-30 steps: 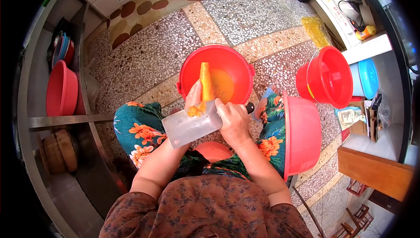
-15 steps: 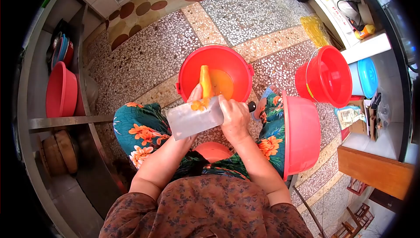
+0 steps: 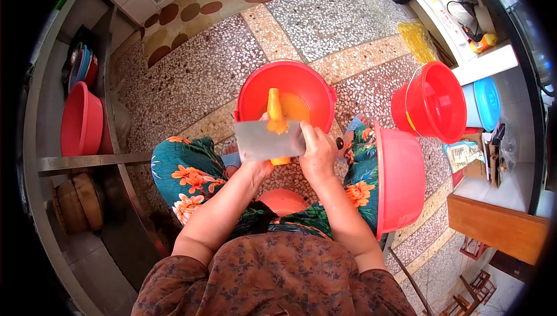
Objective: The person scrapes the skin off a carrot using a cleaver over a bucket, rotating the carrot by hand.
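Observation:
My right hand [image 3: 318,156] is closed round the black handle of a broad cleaver [image 3: 253,142], at the blade's right end. The blade lies across a long peeled orange vegetable [image 3: 274,102], its exact kind unclear, and hides its middle. Orange shavings [image 3: 277,127] cling along the blade's far edge. Beneath the blade my left hand [image 3: 260,171] grips the vegetable, with most of its fingers covered. The vegetable's upper end points over a red basin [image 3: 255,85] with orange-yellow bits or liquid inside, and its lower end shows below the blade.
A pink tub [image 3: 401,179] stands beside my right knee. Farther right are a red bucket [image 3: 432,101] and a container with a blue lid [image 3: 488,102]. On the left, a shelf holds a pink basin [image 3: 82,121]. A red-pink round thing [image 3: 282,201] sits between my legs.
The cleaver has swung level and shifted slightly up and right along the vegetable. More of the vegetable's lower end now shows below the blade.

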A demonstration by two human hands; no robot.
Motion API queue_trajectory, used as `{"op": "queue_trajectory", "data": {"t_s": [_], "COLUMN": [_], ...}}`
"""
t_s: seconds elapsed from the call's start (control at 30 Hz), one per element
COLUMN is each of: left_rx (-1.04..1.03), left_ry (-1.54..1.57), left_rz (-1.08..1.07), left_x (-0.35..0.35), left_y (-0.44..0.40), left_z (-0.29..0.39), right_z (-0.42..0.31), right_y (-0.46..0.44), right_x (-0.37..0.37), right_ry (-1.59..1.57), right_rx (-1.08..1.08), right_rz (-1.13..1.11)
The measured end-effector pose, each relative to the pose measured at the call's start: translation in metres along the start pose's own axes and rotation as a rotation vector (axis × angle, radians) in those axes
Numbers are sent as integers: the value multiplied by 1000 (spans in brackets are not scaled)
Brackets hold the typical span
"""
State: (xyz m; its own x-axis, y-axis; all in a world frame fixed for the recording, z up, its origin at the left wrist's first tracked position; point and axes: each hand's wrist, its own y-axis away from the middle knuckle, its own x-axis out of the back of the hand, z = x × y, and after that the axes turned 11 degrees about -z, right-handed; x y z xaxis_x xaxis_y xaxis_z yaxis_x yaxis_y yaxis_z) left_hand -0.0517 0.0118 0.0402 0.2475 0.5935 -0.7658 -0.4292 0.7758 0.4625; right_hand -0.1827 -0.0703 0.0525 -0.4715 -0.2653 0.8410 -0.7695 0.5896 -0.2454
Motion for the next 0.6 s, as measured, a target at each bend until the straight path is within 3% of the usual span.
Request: {"op": "queue_trajectory", "data": {"t_s": [0.03,0.1,0.2,0.33,0.6], "left_rx": [-2,9,-91,-44,118], "left_ry": [1,-83,-256,-200,210], "left_rz": [0,-343,-319,-376,-567], "left_x": [9,20,13,30,13], "left_y": [-6,-13,-12,-22,-8], "left_z": [1,8,8,4,5], "right_z": [-2,-10,-16,-19,-17], "right_y": [0,1,3,4,2], "right_x": [1,5,8,9,9], "right_ry": [0,-38,-22,-52,-19], "right_rx": [3,143,162,132,122], "right_rz": [-1,18,-5,-40,-6]}}
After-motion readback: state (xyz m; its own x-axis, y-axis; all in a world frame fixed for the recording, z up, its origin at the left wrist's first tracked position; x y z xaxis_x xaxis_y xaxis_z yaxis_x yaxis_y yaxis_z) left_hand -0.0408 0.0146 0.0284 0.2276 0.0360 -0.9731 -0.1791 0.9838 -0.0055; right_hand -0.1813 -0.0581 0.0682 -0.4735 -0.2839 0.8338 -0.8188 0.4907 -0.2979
